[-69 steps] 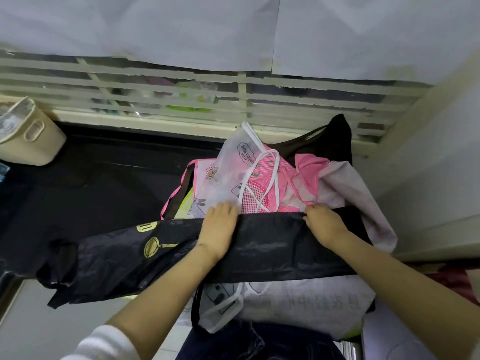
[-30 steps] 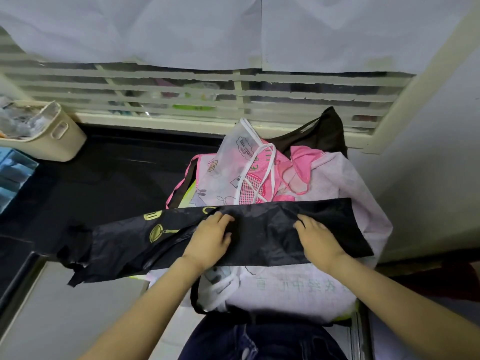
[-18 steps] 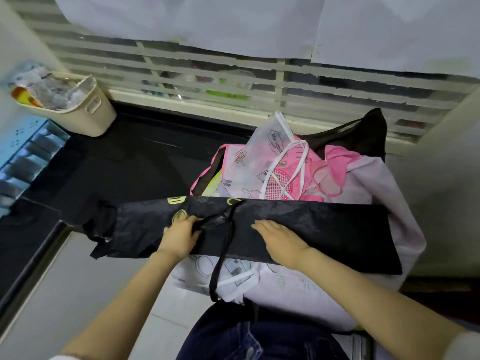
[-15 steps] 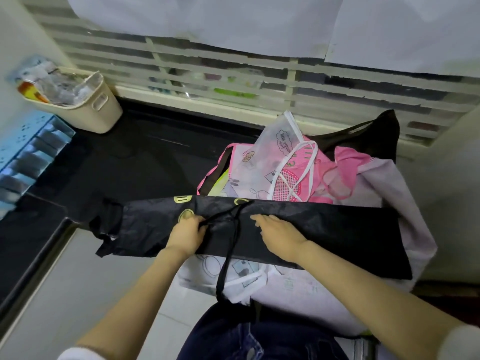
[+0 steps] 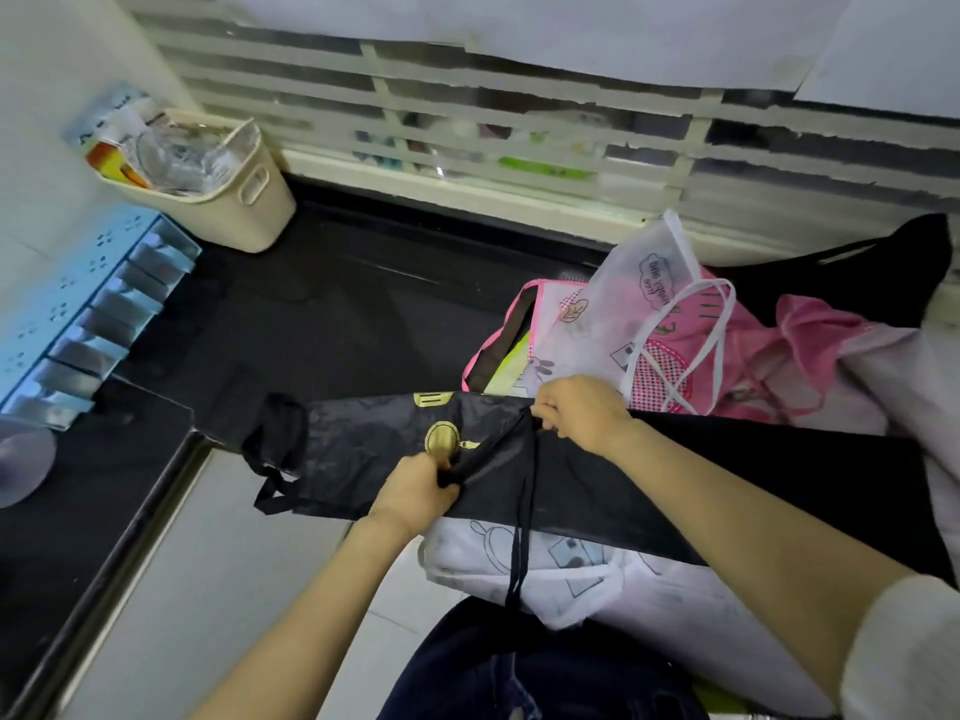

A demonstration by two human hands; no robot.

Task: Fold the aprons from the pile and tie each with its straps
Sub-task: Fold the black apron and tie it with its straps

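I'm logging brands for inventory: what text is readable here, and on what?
Nothing reads clearly.
white apron, speech bubble: upside-down print, too blurred.
black apron, gold emblem: no letters legible.
basket, packets inside: print blurred.

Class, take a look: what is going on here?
A person has a black apron folded into a long strip across a pile of pink and white aprons. The left hand grips the strip beside its gold print; the right hand pinches its strap at the far edge. The strap hangs loose over the strip, not yet tied.
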